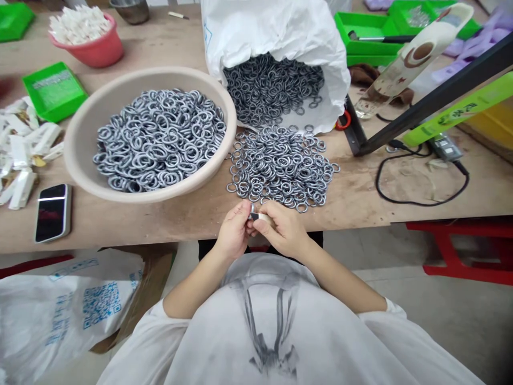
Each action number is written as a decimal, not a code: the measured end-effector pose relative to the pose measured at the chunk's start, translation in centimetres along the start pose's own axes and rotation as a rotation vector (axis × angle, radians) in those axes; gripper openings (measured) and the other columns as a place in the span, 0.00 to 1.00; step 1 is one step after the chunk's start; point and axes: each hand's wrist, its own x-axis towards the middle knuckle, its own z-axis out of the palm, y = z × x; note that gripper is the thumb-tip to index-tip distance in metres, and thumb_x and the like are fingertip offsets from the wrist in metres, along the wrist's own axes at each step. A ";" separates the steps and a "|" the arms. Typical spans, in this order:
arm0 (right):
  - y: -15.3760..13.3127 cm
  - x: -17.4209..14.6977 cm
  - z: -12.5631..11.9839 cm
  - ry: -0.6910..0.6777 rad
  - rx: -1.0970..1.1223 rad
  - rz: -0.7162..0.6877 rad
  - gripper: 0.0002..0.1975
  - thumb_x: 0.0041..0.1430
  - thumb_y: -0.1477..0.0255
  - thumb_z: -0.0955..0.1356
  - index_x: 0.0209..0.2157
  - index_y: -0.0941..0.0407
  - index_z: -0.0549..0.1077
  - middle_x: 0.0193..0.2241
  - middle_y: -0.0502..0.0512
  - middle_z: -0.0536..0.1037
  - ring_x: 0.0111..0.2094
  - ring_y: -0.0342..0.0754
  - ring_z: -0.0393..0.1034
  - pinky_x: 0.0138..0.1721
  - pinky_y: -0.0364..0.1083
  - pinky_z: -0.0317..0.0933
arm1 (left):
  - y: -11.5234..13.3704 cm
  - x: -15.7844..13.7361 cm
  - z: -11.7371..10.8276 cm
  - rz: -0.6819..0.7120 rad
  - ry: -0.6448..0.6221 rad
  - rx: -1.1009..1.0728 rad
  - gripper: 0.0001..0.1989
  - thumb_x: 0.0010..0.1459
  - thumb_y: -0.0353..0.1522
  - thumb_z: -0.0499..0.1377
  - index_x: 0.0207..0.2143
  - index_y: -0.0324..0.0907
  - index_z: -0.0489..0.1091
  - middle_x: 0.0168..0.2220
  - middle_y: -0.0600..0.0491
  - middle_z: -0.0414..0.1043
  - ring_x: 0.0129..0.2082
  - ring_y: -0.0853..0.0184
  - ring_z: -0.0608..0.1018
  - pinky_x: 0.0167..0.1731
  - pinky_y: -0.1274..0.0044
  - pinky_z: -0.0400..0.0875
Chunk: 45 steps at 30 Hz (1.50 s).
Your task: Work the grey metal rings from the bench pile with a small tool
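Close together at the table's front edge, both hands work in front of my body. My left hand point(233, 231) is closed, pinching a small grey ring point(252, 208) between thumb and fingers. My right hand point(287, 231) wraps around what looks like a short knife point(264, 217), with a pale handle and a dark end that meets the ring. Just beyond them lies a loose pile of grey rings point(282, 166). More rings spill from a white sack point(276, 29) lying open behind the pile. A wide beige basin point(80, 160) to the left holds a large heap of rings.
Left on the table point(192, 224) are a phone point(52, 214), white plastic pieces point(22, 155), a green tray point(54, 104) and a red bowl point(96, 51). Right are a black metal bar point(433, 96), a clear bottle point(409, 64) and a cable point(420, 203). A red stool point(449, 246) stands below.
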 end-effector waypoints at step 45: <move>-1.4 4.2 2.6 -0.066 0.750 0.350 0.18 0.60 0.53 0.68 0.31 0.55 0.68 0.24 0.49 0.70 0.26 0.45 0.66 0.31 0.45 0.64 | 1.1 0.2 -3.0 0.170 0.074 0.079 0.25 0.51 0.52 0.67 0.33 0.38 0.68 0.26 0.56 0.66 0.21 0.75 0.67 0.18 0.83 0.63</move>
